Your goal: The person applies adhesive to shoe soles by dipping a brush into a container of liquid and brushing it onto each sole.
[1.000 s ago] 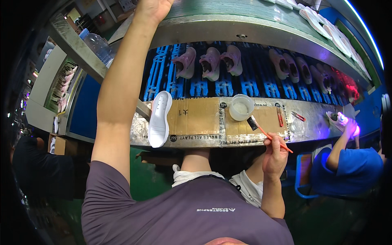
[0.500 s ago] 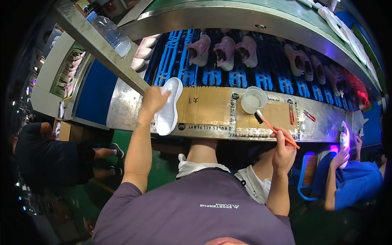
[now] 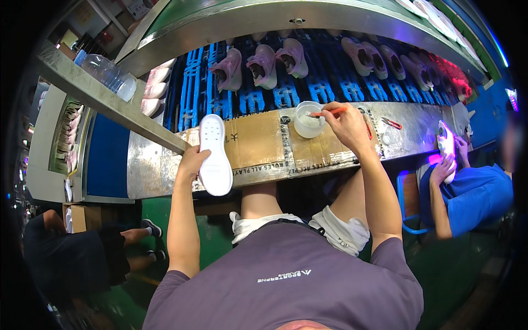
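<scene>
My left hand (image 3: 193, 160) grips a white shoe sole (image 3: 216, 165) by its left edge, holding it upright over the bench's front edge, its face with small holes near the far end toward me. In my right hand (image 3: 346, 126) is a brush with an orange handle (image 3: 334, 111). Its head dips into a translucent plastic cup (image 3: 308, 127) of pale contents, which hide the bristles. Under the cup lies a flattened cardboard sheet (image 3: 256, 144), taped along its edges. Small red thread snips (image 3: 391, 123) lie on the metal bench to the right; a second red tool is partly behind my right wrist.
Beyond the bench runs a conveyor with blue slats (image 3: 187, 88) carrying several pinkish shoe uppers (image 3: 263, 69). A metal post (image 3: 110, 99) slants across the left, beside a plastic bottle (image 3: 107, 74). A co-worker in blue (image 3: 467, 192) sits at right; another person (image 3: 71, 247) is at lower left.
My right hand has moved up and forward, bringing the brush from beside the cup into it. My left hand has drawn the sole a little toward me. The whole view has shifted.
</scene>
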Demonstrator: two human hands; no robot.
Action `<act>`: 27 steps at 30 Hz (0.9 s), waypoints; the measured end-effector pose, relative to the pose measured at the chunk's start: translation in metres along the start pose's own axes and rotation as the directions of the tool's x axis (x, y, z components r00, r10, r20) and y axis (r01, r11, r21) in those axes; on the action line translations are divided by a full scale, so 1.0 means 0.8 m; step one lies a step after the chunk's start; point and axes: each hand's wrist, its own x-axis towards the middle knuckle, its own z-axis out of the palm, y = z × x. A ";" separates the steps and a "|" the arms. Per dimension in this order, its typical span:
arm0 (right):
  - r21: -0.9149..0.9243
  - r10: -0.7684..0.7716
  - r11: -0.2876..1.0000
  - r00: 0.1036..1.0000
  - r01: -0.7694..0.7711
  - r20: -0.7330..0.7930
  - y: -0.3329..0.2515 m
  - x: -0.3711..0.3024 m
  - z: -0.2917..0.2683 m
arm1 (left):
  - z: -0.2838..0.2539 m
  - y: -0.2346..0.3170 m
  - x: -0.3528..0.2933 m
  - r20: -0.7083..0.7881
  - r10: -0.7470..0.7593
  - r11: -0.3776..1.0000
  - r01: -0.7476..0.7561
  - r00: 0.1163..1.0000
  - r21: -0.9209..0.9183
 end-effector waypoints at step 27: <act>0.525 -0.555 0.765 0.794 0.372 0.247 -0.043 -0.023 -0.038 | 0.116 0.047 -0.147 0.814 0.364 0.289 0.775 0.454 -0.562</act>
